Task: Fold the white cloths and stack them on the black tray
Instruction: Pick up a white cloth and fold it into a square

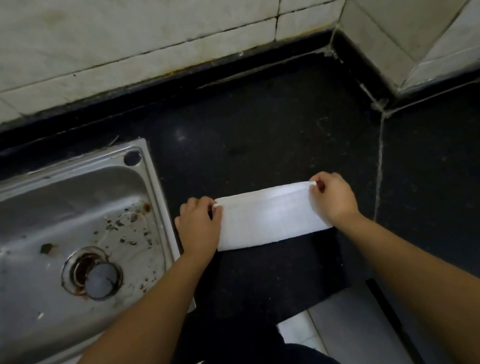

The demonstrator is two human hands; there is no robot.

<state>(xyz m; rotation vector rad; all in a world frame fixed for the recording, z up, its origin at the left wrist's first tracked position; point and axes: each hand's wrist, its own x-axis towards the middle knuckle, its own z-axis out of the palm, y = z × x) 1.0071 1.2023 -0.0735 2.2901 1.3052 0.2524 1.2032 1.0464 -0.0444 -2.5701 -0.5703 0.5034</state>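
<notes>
Head view: my left hand (200,225) pinches the far left corner of the white cloth (267,216); my right hand (334,197) pinches its far right corner. The folded cloth lies on the black tray (275,272), at 3 o'clock from the steel sink (56,236).

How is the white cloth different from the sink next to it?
The cloth is white and soft, while the sink is grey, shiny metal. The cloth looks clean; the sink has dark specks and rusty stains around its drain. The left hand and right hand pinch the cloth's far corners; nothing touches the sink. Both sit at the black counter.
</notes>
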